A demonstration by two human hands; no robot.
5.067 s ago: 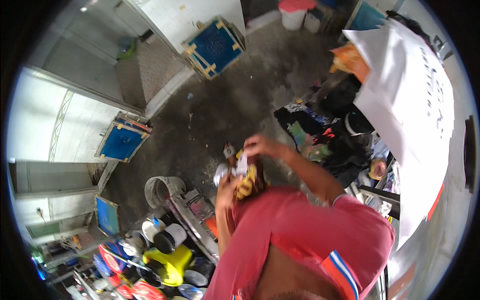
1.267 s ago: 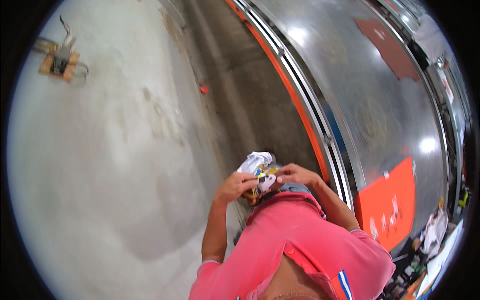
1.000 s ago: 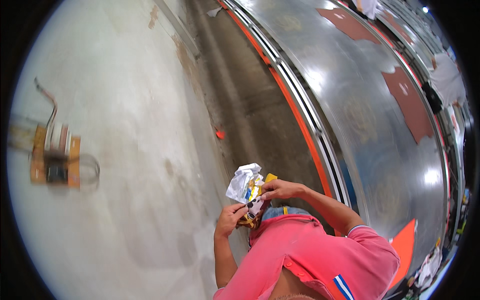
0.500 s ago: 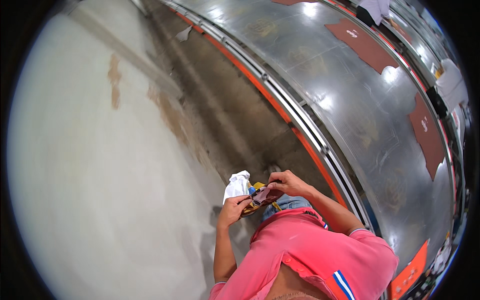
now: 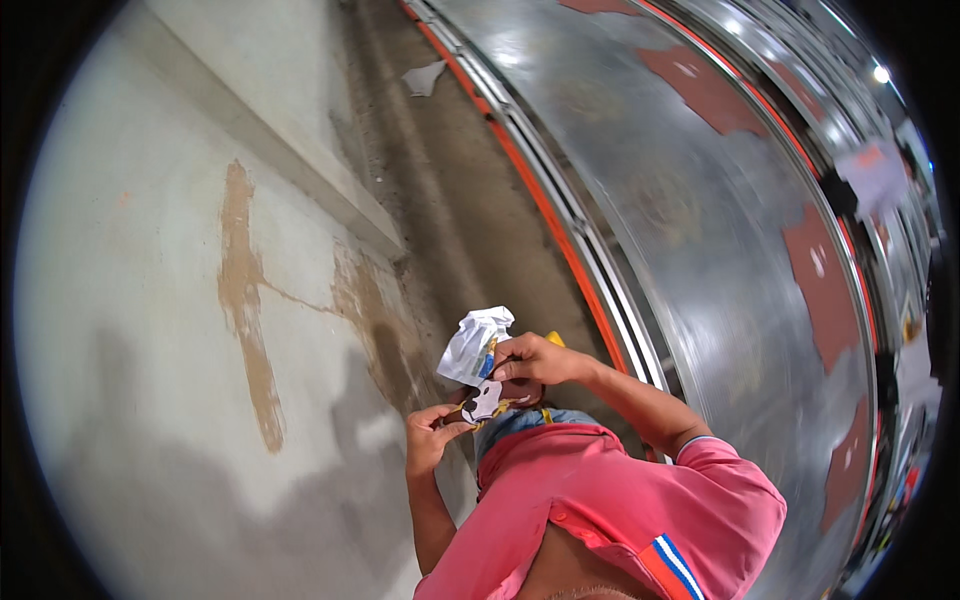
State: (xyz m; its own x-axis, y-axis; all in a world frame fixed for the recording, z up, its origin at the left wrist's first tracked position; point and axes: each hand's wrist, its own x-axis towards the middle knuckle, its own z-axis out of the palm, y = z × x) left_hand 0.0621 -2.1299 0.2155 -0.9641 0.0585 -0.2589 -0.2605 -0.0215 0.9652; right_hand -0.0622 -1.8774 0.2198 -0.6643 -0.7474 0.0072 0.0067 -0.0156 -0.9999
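Note:
Low in front of my waist I hold a dark brown flat piece with a white cartoon animal face (image 5: 485,401) on it. My left hand (image 5: 430,438) is closed on its left end, thumb against the face. At the upper right edge, my right hand (image 5: 540,361) pinches the same piece. Just beyond it is a crumpled white sheet or bag (image 5: 474,343) with a blue and yellow patch; whether a hand also holds it, I cannot tell. A bit of yellow material (image 5: 554,339) shows behind my right hand.
A long metal table (image 5: 640,210) with an orange-red edge curves along my right, bearing several brown fabric-like pieces (image 5: 825,285). A stained pale wall (image 5: 180,330) stands on my left. A light scrap (image 5: 424,79) lies on the floor ahead. Other people (image 5: 873,180) are across the table.
The view has shifted, and my hands sit slightly further left. The brown piece has turned so its white animal face shows more fully. My right hand's grip lies closer to the face.

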